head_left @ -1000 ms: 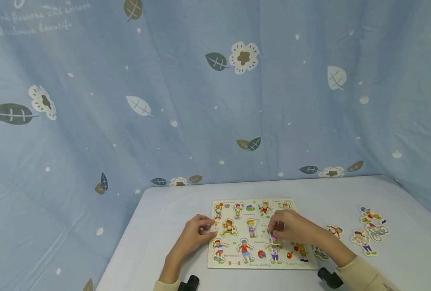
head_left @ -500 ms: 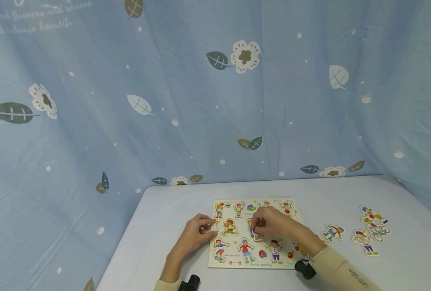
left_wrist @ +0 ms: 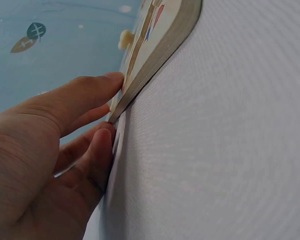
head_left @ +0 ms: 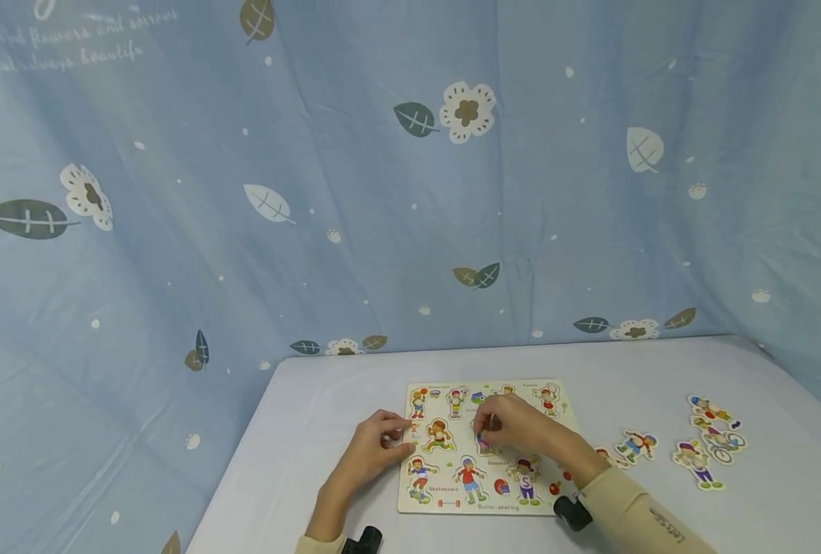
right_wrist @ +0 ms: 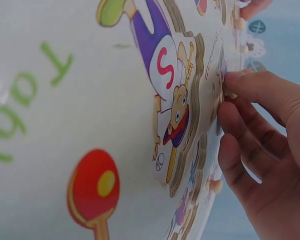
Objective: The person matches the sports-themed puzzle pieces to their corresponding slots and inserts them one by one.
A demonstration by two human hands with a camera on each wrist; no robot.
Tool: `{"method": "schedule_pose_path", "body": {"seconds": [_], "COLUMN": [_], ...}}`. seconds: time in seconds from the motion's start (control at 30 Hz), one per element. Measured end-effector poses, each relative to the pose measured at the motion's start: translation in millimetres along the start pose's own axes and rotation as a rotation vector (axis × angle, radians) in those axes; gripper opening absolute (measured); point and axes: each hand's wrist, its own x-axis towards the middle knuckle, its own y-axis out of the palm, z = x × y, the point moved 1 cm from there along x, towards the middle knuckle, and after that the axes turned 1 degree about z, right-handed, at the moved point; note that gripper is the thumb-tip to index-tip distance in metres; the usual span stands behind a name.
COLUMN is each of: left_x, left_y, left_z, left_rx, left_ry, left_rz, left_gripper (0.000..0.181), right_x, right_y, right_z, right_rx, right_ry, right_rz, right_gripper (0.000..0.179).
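Observation:
A wooden peg puzzle board (head_left: 452,465) with cartoon sports figures lies flat on the table. My left hand (head_left: 372,448) holds its left edge, fingertips and thumb against the border; the left wrist view shows the thumb on the board's corner. Over the middle row, my right hand (head_left: 517,423) pinches a puzzle piece (head_left: 485,445) between thumb and fingertips. Most of that piece is hidden under the fingers. In the right wrist view, the raised baseball figure piece (right_wrist: 170,100) sits on the board in front of the hand.
Several loose puzzle pieces lie right of the board: a figure in blue trousers (head_left: 637,445), a figure in purple trousers (head_left: 698,464) and a cyclist (head_left: 722,441) among them. A white cloth covers the table (head_left: 313,385); a blue patterned curtain (head_left: 355,192) hangs behind.
My right hand has moved left across the board with the piece, from beside the middle-row figure to over it. In the last half second it has barely shifted. The left hand stays at the edge.

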Motion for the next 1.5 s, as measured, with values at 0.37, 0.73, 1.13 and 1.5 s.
{"method": "schedule_pose_path", "body": {"seconds": [0.37,0.73,1.13,1.5], "left_x": [-0.4,-0.9,-0.4,-0.9], "left_y": [1.9,-0.2,1.2,1.7], "left_z": [0.5,-1.7,-2.0,-0.3], "left_rx": [0.01,0.013,0.012,0.013], "left_ry": [0.008,0.012,0.013,0.021], "left_rz": [-0.01,-0.014,-0.014,-0.026], "left_gripper": [0.04,0.04,0.04,0.04], "right_x": [0.3,0.7,-5.2,-18.0], "right_y": [1.5,0.6,-8.4,-25.4], "right_z": [0.1,0.6,1.9,-12.9], "right_rx": [-0.021,-0.018,-0.024,-0.05], "right_ry": [0.028,0.012,0.008,0.057], "right_rz": [-0.004,0.0,0.009,-0.071], "right_gripper": [0.01,0.006,0.006,0.024]}}
